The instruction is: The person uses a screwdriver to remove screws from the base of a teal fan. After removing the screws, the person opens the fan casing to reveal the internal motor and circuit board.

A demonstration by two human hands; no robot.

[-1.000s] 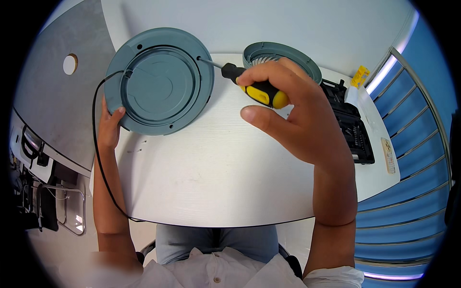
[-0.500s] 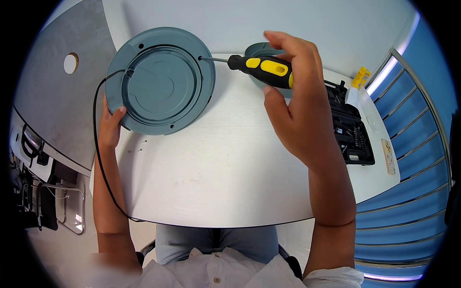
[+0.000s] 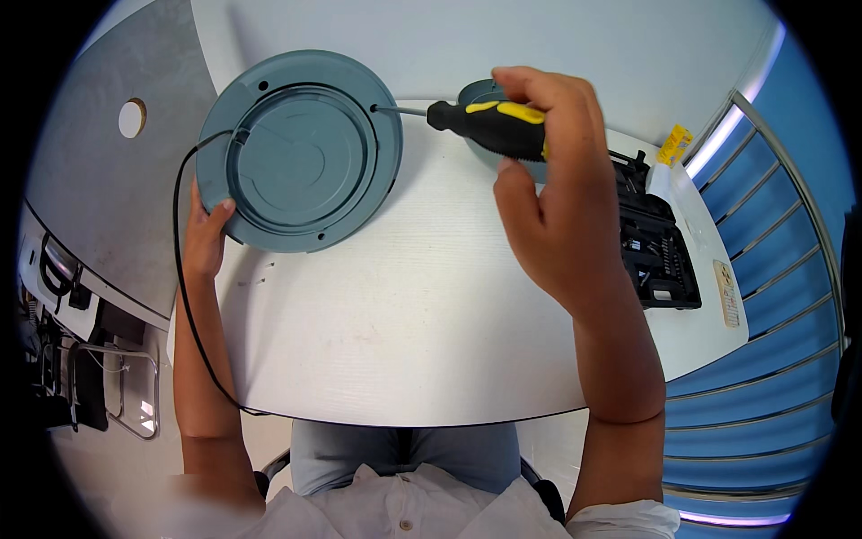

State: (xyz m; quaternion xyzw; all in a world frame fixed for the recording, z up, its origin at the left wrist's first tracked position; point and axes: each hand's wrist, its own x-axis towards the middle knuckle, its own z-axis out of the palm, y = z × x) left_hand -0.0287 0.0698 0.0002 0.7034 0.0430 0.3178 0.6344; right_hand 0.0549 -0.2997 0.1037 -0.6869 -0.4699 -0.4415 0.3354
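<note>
A round grey-blue base (image 3: 310, 162) with a raised rim ring and several screw holes is tilted up above the left of the table. My left hand (image 3: 208, 235) grips its lower left edge, thumb on the front, other fingers behind. My right hand (image 3: 575, 189) holds a black-and-yellow screwdriver (image 3: 494, 126) at the end of its handle, with thumb and forefinger spread around it. The screwdriver's tip sits in a hole on the base's right side. A black cable (image 3: 182, 269) runs out of the base and down to the table's front edge.
Behind the screwdriver lies another grey-blue round part (image 3: 480, 92), partly hidden. A black tool case (image 3: 664, 260) with bits lies open at the right, near a yellow box (image 3: 673, 144) and a pale remote control (image 3: 727, 295). Small screws (image 3: 262, 281) lie on the white table (image 3: 386, 332).
The screwdriver handle has turned about its axis, its yellow patches shifting toward the upper side. My right fingers have moved slightly with it. The base and my left hand stay put.
</note>
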